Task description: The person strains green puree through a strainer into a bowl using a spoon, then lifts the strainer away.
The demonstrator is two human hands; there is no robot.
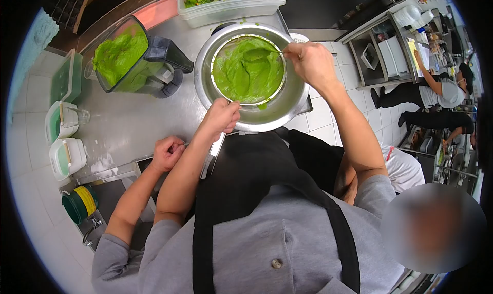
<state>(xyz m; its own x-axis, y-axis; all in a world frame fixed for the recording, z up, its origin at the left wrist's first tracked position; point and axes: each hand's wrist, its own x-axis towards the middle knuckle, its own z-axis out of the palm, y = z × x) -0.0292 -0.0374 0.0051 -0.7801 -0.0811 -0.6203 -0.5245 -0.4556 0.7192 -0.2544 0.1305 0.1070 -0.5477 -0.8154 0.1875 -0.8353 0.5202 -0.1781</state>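
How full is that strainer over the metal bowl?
Far from empty: the green puree in the strainer spreads across nearly its whole width; its depth cannot be judged from above.

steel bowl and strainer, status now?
Left grip on strainer, right grip on spoon in green puree. Strainer sits within steel bowl. Co-worker's hand nearby, clear of bowl.

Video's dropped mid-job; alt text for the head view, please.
A person's right hand holds a metal spoon in bright-green puree in a round metal strainer over a wide silver bowl; their left hand grips the strainer's handle.
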